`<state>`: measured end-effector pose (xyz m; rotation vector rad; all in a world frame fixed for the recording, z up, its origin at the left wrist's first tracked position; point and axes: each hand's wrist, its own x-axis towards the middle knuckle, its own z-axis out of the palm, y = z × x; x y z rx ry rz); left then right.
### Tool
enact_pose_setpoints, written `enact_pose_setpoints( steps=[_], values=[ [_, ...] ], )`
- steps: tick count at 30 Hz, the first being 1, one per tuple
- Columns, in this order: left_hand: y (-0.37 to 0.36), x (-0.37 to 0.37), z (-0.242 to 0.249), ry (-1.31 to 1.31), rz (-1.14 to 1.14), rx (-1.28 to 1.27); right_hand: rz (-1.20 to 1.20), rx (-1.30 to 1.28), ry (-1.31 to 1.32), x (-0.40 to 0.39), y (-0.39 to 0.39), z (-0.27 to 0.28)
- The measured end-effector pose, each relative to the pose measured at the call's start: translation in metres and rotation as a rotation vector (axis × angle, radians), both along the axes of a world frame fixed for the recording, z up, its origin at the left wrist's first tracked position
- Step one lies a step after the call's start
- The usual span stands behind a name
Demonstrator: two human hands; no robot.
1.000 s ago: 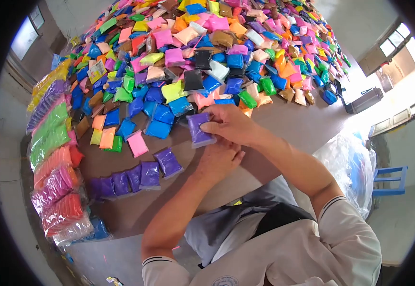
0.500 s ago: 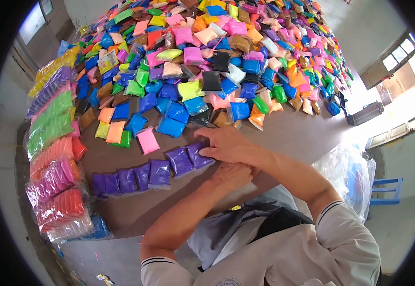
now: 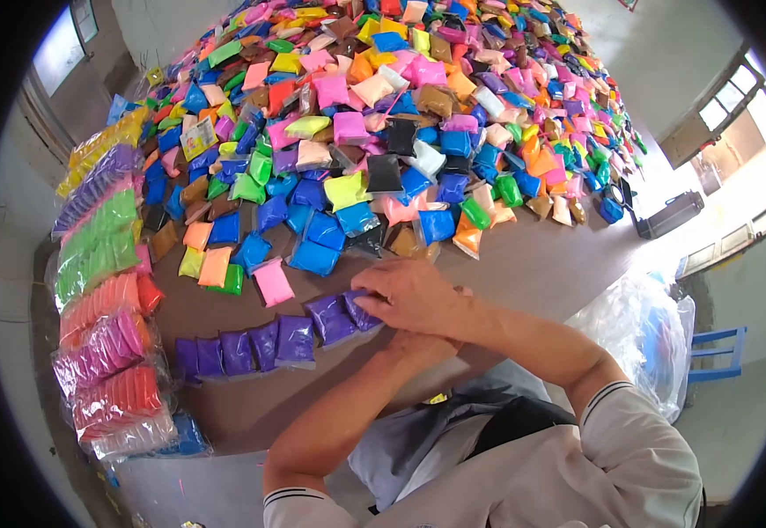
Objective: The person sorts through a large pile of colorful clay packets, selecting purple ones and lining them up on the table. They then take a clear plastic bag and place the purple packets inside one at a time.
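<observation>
A row of several purple packets (image 3: 295, 341) lies on the brown table (image 3: 489, 295), slanting up toward my hands. My right hand (image 3: 409, 293) rests over the last purple packet (image 3: 361, 310) at the right end of the row, its fingers curled down on the packet's edge. Crossed beneath the right wrist is my left hand (image 3: 425, 345), its fingers mostly hidden by the right hand and forearm. A pink packet (image 3: 273, 282) lies above the row.
A big heap of many-coloured packets (image 3: 348, 132) covers the table's far side. Packets sorted by colour in clear bags (image 3: 101, 299) line the left edge. A dark case (image 3: 669, 214), clear plastic bags (image 3: 638, 326) and a blue stool (image 3: 718, 352) are at the right.
My right hand has moved slightly left along the last purple packet. The row and heap edge sit a little lower in view, as the camera has shifted.
</observation>
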<state>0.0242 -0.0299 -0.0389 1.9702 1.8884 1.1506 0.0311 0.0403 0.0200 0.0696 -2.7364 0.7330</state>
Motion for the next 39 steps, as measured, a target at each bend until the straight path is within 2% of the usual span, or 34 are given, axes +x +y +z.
enact_pose_setpoints(
  steps=[2,5,8,11,14,15,17,21,23,24,26,29,32,36,39],
  values=[
    [0.003,-0.007,-0.002,0.019,-0.045,-0.069,0.087,0.0,0.033,-0.005,-0.016,0.013],
    [0.021,-0.005,-0.045,0.007,-0.065,0.206,0.206,0.056,-0.018,-0.017,-0.048,0.025],
    [0.022,-0.01,-0.039,0.146,-0.127,0.221,0.266,0.154,-0.121,-0.034,-0.072,0.026],
    [0.019,-0.01,-0.03,0.123,-0.116,0.185,0.267,0.244,-0.115,-0.044,-0.075,0.005],
    [0.019,-0.009,-0.031,0.144,-0.124,0.105,0.326,0.213,-0.28,-0.045,-0.067,0.01],
    [0.02,-0.005,-0.035,0.078,-0.086,0.099,0.327,0.197,-0.291,-0.044,-0.065,0.01],
    [0.02,0.0,-0.044,-0.05,-0.01,0.091,0.33,0.203,-0.298,-0.046,-0.058,0.01],
    [0.02,0.0,-0.048,-0.009,-0.006,0.192,0.338,0.203,-0.299,-0.047,-0.055,0.004],
    [0.021,-0.001,-0.048,0.044,-0.023,0.262,0.328,0.133,-0.133,-0.043,-0.053,0.004],
    [0.015,-0.005,-0.034,0.013,-0.029,0.176,0.317,0.096,-0.053,-0.04,-0.051,0.004],
    [-0.002,-0.013,0.005,-0.056,-0.047,0.006,0.25,-0.032,-0.06,-0.038,-0.039,0.016],
    [-0.002,0.003,-0.011,-0.235,0.047,-0.038,0.114,-0.11,-0.075,-0.032,-0.007,0.026],
    [0.002,-0.003,-0.003,-0.029,-0.07,-0.103,0.04,-0.073,-0.16,-0.014,0.023,0.033],
    [-0.003,-0.006,0.01,-0.099,-0.066,-0.212,0.07,0.005,-0.198,0.008,0.039,0.025],
    [-0.002,-0.005,0.008,-0.161,-0.081,-0.29,0.006,-0.064,-0.343,0.015,0.031,0.03]
  ],
)
